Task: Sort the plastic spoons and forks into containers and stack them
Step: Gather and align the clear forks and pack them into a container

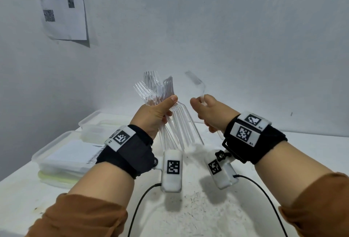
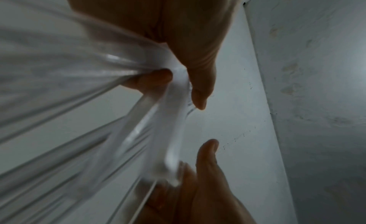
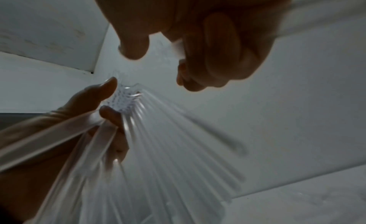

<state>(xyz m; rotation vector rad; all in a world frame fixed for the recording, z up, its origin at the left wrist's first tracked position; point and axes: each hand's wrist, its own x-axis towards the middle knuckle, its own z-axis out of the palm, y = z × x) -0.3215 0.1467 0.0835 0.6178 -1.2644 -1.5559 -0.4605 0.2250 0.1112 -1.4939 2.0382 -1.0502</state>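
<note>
My left hand (image 1: 160,112) grips a fanned bunch of clear plastic forks (image 1: 156,89), tines up and handles pointing down toward the table. The same bunch of forks (image 2: 79,80) fills the left wrist view, pinched between thumb and fingers. Just to the right, my right hand (image 1: 205,110) holds a single clear utensil (image 1: 198,83) upright; its top end is blurred. In the right wrist view the fingers (image 3: 215,55) curl round its handle, and the fork bunch (image 3: 150,141) spreads below. Both hands are raised above the table.
Two clear lidded plastic containers (image 1: 62,153) (image 1: 94,125) stand at the table's left side, the near one stacked on another. The white table (image 1: 188,208) is scuffed, with black cables across it. A white wall with a taped paper (image 1: 60,4) stands behind.
</note>
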